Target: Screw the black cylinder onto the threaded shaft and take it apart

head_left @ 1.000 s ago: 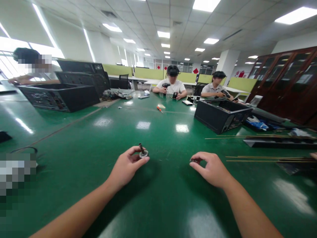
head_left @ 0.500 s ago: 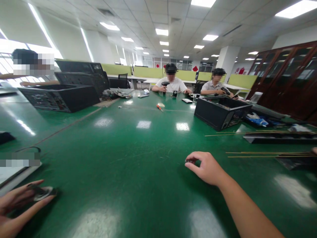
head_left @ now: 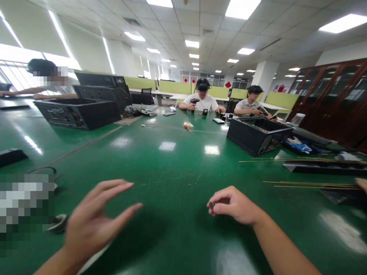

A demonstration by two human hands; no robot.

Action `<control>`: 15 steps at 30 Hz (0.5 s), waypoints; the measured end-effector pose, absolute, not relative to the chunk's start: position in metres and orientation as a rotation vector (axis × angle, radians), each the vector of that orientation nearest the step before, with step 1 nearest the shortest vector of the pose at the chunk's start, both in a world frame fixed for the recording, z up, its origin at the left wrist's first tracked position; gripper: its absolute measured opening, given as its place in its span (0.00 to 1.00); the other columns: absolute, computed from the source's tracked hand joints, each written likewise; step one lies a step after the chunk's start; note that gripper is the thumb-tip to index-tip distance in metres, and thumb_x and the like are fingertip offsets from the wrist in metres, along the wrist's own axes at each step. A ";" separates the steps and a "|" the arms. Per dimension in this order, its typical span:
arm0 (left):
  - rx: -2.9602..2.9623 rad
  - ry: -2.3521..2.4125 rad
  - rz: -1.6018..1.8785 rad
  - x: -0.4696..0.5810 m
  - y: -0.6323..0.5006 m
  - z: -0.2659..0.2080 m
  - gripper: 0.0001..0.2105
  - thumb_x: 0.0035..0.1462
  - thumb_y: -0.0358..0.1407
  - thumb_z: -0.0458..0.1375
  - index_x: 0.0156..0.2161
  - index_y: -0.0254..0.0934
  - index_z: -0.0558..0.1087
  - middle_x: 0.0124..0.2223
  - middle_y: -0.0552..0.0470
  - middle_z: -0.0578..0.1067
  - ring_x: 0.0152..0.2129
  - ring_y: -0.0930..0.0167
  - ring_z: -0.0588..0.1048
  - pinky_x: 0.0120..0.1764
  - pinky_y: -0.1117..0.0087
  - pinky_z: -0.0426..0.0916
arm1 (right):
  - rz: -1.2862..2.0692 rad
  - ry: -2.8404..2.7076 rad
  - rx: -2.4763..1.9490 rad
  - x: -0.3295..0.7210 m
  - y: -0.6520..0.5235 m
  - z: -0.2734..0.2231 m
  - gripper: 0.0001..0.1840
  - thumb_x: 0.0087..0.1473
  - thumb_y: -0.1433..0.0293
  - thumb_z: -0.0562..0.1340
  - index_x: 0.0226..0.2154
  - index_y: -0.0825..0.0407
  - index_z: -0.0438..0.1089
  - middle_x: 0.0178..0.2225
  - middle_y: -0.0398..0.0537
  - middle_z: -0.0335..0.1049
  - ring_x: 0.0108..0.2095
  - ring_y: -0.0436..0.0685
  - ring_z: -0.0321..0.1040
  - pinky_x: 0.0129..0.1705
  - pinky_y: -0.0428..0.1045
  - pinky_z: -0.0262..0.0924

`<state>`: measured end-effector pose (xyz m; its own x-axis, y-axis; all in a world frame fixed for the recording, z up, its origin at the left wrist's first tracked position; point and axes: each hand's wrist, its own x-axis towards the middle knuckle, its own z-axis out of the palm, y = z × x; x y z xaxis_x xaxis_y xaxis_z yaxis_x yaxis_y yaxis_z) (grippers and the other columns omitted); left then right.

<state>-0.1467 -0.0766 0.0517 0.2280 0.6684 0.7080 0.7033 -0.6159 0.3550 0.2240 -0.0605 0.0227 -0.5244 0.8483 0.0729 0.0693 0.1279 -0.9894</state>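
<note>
My left hand (head_left: 99, 215) is raised over the left front of the green table (head_left: 160, 179), fingers stretched and thumb apart, with nothing between them. Just left of its wrist lies a round dark object with a pale ring (head_left: 58, 223), partly hidden by the hand and too blurred to name. My right hand (head_left: 233, 206) is at the right of centre, low over the table. Its thumb and fingers pinch a small ridged metal piece (head_left: 211, 204), mostly covered by the fingers.
An orange screwdriver (head_left: 187, 128) lies mid-table. Open black computer cases stand at right (head_left: 258, 133) and left (head_left: 77, 112). Thin brass-coloured rods (head_left: 309, 185) reach in from the right. A hand (head_left: 361, 184) shows at the right edge. Several co-workers sit around, one holding a power drill (head_left: 194, 102).
My left hand has let go of the round object and moved right and up, now open. My right hand has shifted slightly left and down, still pinching the small piece.
</note>
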 end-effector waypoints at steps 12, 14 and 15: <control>-3.207 -0.585 -1.684 0.032 -0.064 0.047 0.10 0.54 0.29 0.65 0.43 0.42 0.80 0.43 0.46 0.78 0.39 0.69 0.77 0.42 0.69 0.74 | 1.564 -1.665 -0.499 0.230 -0.055 0.013 0.17 0.43 0.58 0.75 0.29 0.54 0.81 0.27 0.46 0.74 0.30 0.52 0.68 0.35 0.47 0.61; -3.190 -0.610 -1.732 0.021 -0.065 0.054 0.11 0.55 0.29 0.64 0.44 0.42 0.79 0.40 0.49 0.80 0.38 0.70 0.77 0.42 0.70 0.74 | 1.580 -1.672 -0.506 0.234 -0.054 0.014 0.21 0.45 0.54 0.73 0.35 0.54 0.81 0.30 0.49 0.75 0.31 0.54 0.70 0.36 0.48 0.63; -3.161 -0.672 -1.731 0.010 -0.065 0.057 0.10 0.56 0.29 0.63 0.44 0.43 0.79 0.39 0.51 0.80 0.37 0.71 0.78 0.41 0.71 0.74 | 1.586 -1.681 -0.534 0.237 -0.054 0.015 0.23 0.45 0.54 0.73 0.38 0.54 0.80 0.32 0.50 0.76 0.31 0.54 0.71 0.36 0.49 0.63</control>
